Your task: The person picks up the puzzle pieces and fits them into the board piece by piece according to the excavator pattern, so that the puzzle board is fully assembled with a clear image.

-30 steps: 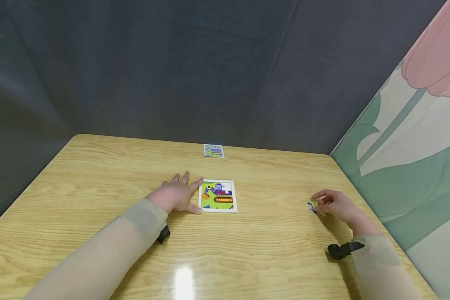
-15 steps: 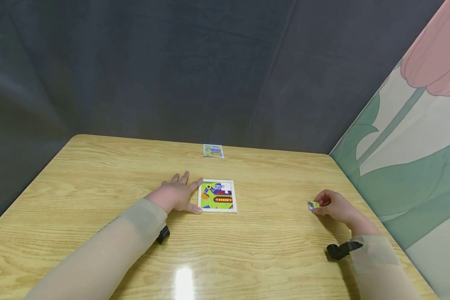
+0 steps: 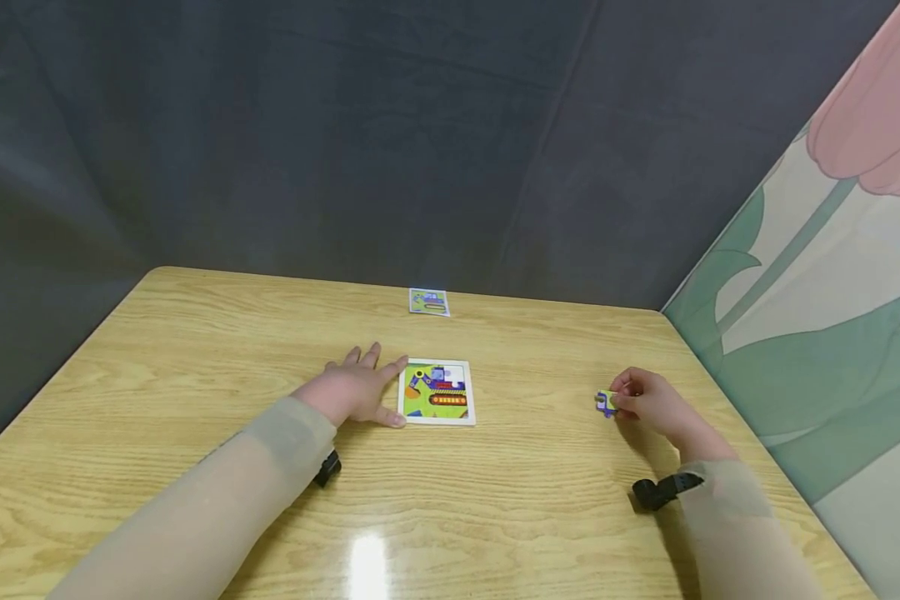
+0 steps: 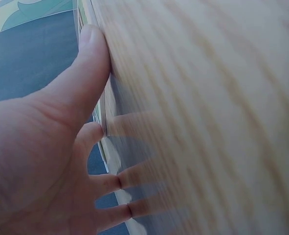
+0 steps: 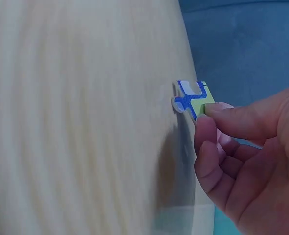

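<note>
In the head view a square jigsaw puzzle (image 3: 435, 392) with a white border lies flat near the table's middle, showing a digger. A white gap shows at its upper right. My left hand (image 3: 352, 389) rests at its left edge, fingers spread and straight, thumb and forefinger touching the border. Over on the right, my right hand (image 3: 648, 403) pinches a small jigsaw piece (image 5: 192, 98) between thumb and fingertips. Green, blue and white colour the piece, and the right wrist view has it raised off the table. In the left wrist view the thumb (image 4: 88, 63) lies along the puzzle's edge.
A small printed picture card (image 3: 429, 302) of the same digger lies by the table's far edge. Dark cloth (image 3: 345, 150) hangs behind the wooden table (image 3: 495, 500). A flowered curtain (image 3: 832, 350) borders it on the right.
My right hand has lifted the jigsaw piece from the table and moved it a little to the left. The piece has turned in the fingers. My left hand stays at the puzzle.
</note>
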A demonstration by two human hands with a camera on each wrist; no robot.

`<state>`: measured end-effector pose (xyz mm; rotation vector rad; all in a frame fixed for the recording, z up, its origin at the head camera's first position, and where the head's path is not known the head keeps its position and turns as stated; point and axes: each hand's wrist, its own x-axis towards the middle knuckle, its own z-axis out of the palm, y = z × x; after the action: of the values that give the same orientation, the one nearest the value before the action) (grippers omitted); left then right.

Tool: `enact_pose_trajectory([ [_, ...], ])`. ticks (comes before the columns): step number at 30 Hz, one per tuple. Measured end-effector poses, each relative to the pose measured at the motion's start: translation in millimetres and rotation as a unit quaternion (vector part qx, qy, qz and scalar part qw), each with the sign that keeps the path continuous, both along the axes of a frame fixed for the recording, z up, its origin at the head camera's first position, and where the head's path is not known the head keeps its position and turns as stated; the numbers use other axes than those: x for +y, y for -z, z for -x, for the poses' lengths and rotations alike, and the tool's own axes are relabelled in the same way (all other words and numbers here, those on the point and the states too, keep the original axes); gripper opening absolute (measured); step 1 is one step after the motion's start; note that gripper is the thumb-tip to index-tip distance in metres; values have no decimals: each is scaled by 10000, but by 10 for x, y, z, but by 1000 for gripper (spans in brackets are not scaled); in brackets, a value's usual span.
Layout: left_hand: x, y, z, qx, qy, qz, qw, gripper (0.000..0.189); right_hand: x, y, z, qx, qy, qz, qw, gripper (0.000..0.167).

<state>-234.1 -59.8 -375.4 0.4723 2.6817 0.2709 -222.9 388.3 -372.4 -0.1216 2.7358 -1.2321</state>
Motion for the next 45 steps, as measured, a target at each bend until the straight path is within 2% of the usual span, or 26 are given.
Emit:
enact_pose_trajectory([
  [9,48,-7,4,-19,40,-36,10000,100,-351,-25,160,129,-20,249,9996,5],
  [16,55,-1,8,-6,49,-36,10000,100,-711,-31,260,64,-186,480,9987,9],
  [26,35,8,10,-9,20,-25,10000,100,-1236,16,435,103,-306,615,9976,3],
  [35,17,6,-8,-12,10,-60,10000,99,-1675,10,508,10,-391,653,9971,9],
  [45,24,-7,-9,-42,-10,-41,10000,99,-1923,82,557,-223,-533,628,9964,6],
])
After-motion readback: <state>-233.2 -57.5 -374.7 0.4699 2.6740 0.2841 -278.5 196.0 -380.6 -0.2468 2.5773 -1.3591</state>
